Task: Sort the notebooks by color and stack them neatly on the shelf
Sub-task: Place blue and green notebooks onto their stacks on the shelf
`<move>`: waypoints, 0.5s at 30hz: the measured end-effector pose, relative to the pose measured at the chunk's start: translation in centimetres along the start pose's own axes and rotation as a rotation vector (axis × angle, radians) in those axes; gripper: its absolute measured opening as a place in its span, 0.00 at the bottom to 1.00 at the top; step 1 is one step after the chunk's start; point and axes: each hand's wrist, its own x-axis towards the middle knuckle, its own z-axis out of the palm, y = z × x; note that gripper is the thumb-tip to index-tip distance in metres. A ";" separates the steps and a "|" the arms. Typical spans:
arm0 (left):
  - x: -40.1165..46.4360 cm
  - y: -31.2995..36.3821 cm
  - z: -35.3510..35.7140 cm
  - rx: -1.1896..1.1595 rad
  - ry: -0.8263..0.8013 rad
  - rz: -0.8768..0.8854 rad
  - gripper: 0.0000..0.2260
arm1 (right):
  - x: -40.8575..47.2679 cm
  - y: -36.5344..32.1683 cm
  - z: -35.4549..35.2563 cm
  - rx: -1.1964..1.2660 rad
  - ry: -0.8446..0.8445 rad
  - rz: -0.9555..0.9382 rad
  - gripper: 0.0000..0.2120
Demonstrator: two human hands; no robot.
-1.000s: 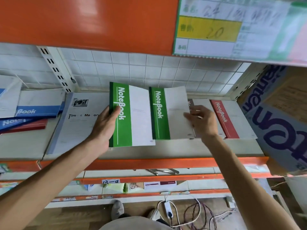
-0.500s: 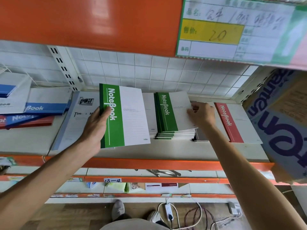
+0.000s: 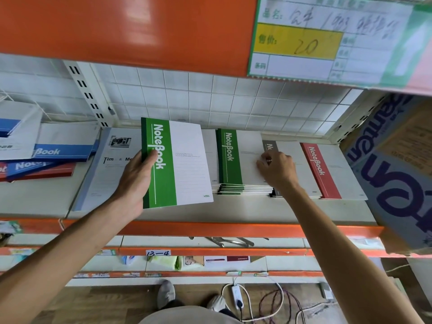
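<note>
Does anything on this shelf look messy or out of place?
Yes. At the far left, the blue and red notebooks lie in a crooked, mixed-colour heap. By contrast, the green stack under the right hand sits fairly square.

A single head-worn wide-angle camera looks forward and down at a store shelf (image 3: 210, 206) from close range, near enough for both forearms to reach in from the lower corners of the frame. The orange underside of the upper shelf (image 3: 117, 26) fills the top of the frame, a price card (image 3: 327, 38) the upper right. The tiled back wall (image 3: 210, 99) runs across the middle, its lines bowed by the lens. At the bottom edge the view drops to the wooden floor (image 3: 93, 300) and the wearer's shoes (image 3: 166, 295). No second view shares the scene.
</note>
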 end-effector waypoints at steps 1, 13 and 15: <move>0.0 0.0 0.0 0.001 -0.001 -0.002 0.07 | -0.1 0.0 0.0 0.011 -0.007 -0.003 0.09; 0.0 0.0 0.0 -0.003 -0.018 -0.009 0.07 | -1.5 0.9 -0.7 0.056 -0.205 -0.002 0.34; -0.1 0.1 0.0 -0.001 -0.020 -0.004 0.07 | -1.8 1.0 -0.7 0.055 -0.217 -0.024 0.37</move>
